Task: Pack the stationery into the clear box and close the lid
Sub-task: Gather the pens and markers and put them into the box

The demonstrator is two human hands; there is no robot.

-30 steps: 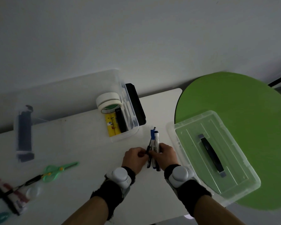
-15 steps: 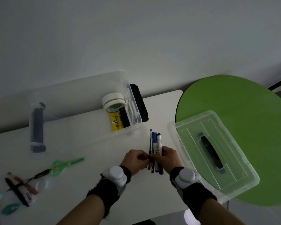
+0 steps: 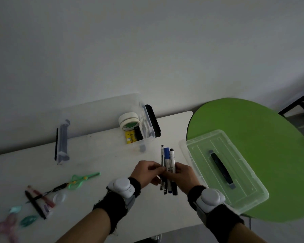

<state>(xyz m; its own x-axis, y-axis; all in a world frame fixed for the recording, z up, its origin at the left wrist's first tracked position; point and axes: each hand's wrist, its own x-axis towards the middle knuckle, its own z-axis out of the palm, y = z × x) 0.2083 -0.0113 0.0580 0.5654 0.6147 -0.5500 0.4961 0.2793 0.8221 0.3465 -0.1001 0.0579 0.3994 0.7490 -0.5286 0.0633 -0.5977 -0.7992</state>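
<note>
Both hands hold a bundle of pens and markers above the white table. My left hand pinches the bundle from the left, and my right hand grips it from the right. The clear box stands open at the back, with tape rolls, a yellow ruler and a black item at its right end. Its clear lid with a dark handle lies to the right, partly on the green round table.
Green scissors, pens, a red marker and small clear and teal items lie on the table's left side. A black object sits behind the box's right end. The wall is close behind the table.
The pens in the bundle now stand straighter and more even in my hands. Both hands stayed close together near the table's middle, and the view shifted slightly.
</note>
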